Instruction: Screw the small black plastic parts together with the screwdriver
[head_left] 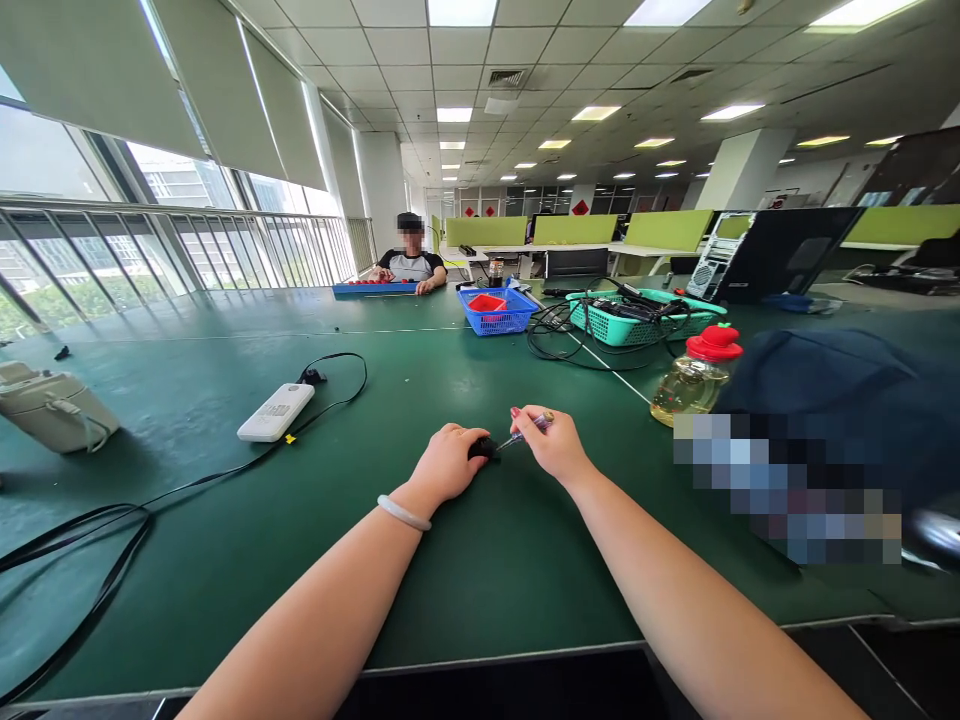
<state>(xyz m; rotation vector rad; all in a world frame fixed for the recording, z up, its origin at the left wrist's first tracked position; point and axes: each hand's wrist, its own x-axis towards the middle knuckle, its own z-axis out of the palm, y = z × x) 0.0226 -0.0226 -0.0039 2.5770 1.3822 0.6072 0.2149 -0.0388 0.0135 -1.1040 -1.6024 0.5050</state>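
Note:
My left hand (448,462) rests on the green table (300,540), its fingers closed round a small black object (486,448) whose kind I cannot make out. From the right, my right hand (553,442) grips a screwdriver (541,421) by its clear, purplish handle. The thin metal shaft points left and down, its tip at or very near the black object. Part of that object is hidden under my left fingers. A pale bangle (404,513) circles my left wrist.
Left lie a white power strip (276,413) with a black cable and a beige bag (56,408). Beyond my hands are a blue basket (499,322) and a teal basket (611,326) of cables. A red-lidded bottle (688,388) stands right, beside dark cloth (832,400). A person (411,265) sits opposite.

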